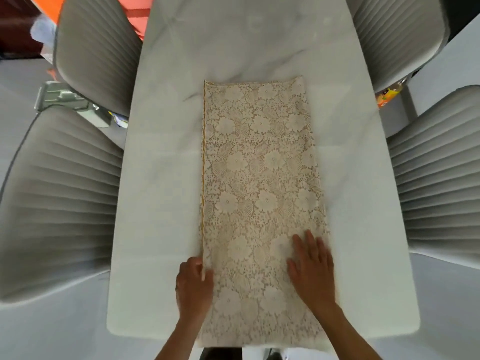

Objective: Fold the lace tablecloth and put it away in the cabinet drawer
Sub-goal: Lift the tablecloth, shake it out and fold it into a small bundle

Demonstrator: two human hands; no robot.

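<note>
Head view: lace tablecloth [262, 193], cream floral openwork, lies as long narrow strip on white marble-look table [155, 203]. Folding mid-way. Left hand [193, 284] seemingly pinches left edge, fingers blurred; right hand [310, 266] flat, pressing cloth. Next: lift near end, fold lengthwise-short. Ribbed grey chairs [59, 203] flank.

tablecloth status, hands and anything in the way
Left hand pinching the tablecloth's left edge, right hand flat on top. Lace tablecloth folded into a long strip on the table. Nothing on it; no cabinet in view.
</note>
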